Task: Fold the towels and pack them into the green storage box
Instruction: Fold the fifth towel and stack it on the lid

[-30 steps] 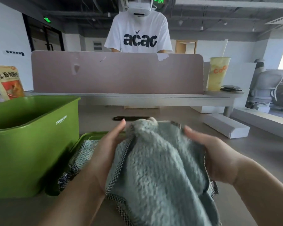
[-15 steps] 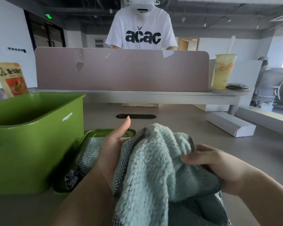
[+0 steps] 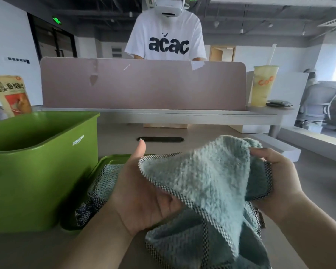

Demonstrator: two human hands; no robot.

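A fluffy pale blue towel (image 3: 202, 183) with a checked border hangs between my hands above the desk. My left hand (image 3: 142, 193) is under its left edge, palm showing and thumb pointing up, with the fingers hidden beneath the cloth. Gripping a bunched fold at the towel's upper right is my right hand (image 3: 275, 177), thumb on top. A second towel of the same kind (image 3: 103, 183) lies crumpled on a green lid (image 3: 113, 159). The green storage box (image 3: 37, 171) stands open at the left, and what I see of its inside holds nothing.
A pink desk divider (image 3: 144, 84) runs across the back, with a person in a white T-shirt (image 3: 167, 37) behind it. A yellow drink cup (image 3: 263, 85) stands at its right end and a snack bag (image 3: 11, 94) behind the box. A black cable slot (image 3: 161, 139) sits mid-desk.
My right hand has moved up and to the right, drawing the towel out wider. My left hand has turned palm-up under the towel's left edge.
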